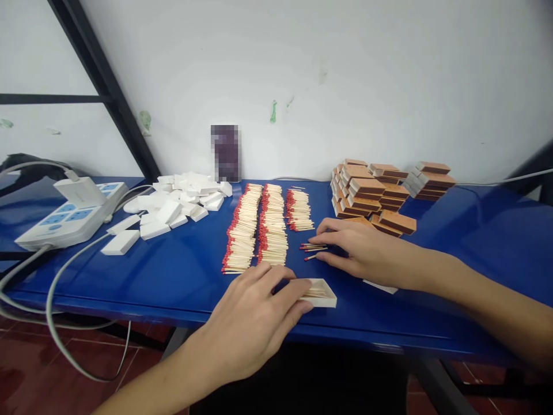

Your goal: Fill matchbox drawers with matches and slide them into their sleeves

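Note:
My left hand (pixel 263 308) is closed around a small white matchbox tray (pixel 330 298) near the table's front edge. Several matches lie in that tray, partly covered by my fingers. My right hand (pixel 352 248) is closed loosely on a few loose red-tipped matches (pixel 314 248), thumb and fingertips touching their ends on the tabletop. Just beyond my hands are long rows of matches (pixel 273 225), heads pointing left, and a shorter row (pixel 299 210) to their right. A white piece (pixel 382 286) shows partly under my right wrist.
White matchbox trays (pixel 173 210) are heaped at the left back. Brown-sided matchboxes (pixel 363 187) are stacked at the right back, with a smaller stack (pixel 432 178) beside them. A power strip (pixel 69 222) with trailing cables sits far left. A pixelated dark rectangle (pixel 226 155) leans against the wall.

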Available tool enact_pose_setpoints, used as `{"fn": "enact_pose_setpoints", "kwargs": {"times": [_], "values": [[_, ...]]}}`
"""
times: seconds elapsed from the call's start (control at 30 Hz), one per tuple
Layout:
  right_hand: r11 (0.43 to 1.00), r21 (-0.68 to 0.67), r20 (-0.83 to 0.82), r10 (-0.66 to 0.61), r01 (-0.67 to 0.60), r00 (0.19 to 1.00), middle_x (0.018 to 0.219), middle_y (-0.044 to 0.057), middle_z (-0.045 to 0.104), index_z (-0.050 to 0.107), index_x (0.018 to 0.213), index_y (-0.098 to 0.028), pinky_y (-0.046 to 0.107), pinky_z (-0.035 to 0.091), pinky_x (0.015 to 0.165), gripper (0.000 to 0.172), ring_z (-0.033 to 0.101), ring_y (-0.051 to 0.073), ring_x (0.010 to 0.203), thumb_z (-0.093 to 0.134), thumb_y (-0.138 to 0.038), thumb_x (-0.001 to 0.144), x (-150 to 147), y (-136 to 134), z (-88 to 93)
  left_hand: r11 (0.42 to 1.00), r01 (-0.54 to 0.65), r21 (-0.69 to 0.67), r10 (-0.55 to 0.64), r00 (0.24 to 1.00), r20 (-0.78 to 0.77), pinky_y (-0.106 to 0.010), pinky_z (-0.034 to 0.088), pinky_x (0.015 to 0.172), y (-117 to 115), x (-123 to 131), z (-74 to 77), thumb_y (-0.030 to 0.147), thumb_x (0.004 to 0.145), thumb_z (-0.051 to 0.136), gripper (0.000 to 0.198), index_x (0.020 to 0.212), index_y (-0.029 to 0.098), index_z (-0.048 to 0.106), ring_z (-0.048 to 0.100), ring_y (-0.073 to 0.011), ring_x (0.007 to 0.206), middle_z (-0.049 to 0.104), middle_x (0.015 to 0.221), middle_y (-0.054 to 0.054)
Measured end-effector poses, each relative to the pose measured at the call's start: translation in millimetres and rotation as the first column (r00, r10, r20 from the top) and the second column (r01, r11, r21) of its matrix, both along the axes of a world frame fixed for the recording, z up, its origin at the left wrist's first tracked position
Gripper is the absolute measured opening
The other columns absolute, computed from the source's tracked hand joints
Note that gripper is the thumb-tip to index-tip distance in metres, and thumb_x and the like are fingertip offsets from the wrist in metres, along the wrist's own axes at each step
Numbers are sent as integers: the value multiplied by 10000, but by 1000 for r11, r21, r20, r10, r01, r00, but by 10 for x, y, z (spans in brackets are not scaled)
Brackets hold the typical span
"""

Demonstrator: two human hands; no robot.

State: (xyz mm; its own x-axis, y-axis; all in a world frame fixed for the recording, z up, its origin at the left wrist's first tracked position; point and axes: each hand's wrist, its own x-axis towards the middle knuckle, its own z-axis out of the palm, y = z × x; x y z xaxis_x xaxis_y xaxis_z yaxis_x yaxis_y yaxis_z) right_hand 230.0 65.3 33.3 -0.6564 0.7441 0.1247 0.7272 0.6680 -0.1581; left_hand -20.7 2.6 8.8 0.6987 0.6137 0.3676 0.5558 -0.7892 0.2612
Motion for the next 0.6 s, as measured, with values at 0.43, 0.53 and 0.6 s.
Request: {"fn": "enact_pose_setpoints", "kwargs": {"times": [0.43, 0.53, 0.6], "values": [[975, -208, -76, -90, 73, 993, 887, 50, 640, 648, 981, -213, 307, 422, 675, 295, 566, 187, 782, 451, -432, 986, -6, 2, 87, 999, 30, 11, -30, 999, -27, -430, 502, 845, 35, 11, -6, 276, 1024, 481, 199, 1167, 216, 606, 559, -242, 974, 604, 1104, -65], [964, -255, -83, -102, 77, 991, 901, 50, 643, 653, 1005, -216, 309, 425, 669, 308, 567, 187, 776, 446, -443, 979, -7, -5, 112, 999, 35, 3, -35, 999, -29, -416, 507, 841, 31, 6, 8, 273, 1026, 477, 208, 1176, 219, 610, 567, -234, 966, 607, 1100, -66], [961, -267, -93, -97, 69, 991, 917, 52, 648, 655, 982, -217, 309, 433, 679, 291, 573, 187, 788, 452, -425, 973, -5, -4, 118, 999, 32, 9, -32, 999, -19, -407, 511, 844, 29, 4, 11, 275, 1023, 486, 209, 1177, 221, 616, 575, -231, 967, 609, 1092, -65]]}}
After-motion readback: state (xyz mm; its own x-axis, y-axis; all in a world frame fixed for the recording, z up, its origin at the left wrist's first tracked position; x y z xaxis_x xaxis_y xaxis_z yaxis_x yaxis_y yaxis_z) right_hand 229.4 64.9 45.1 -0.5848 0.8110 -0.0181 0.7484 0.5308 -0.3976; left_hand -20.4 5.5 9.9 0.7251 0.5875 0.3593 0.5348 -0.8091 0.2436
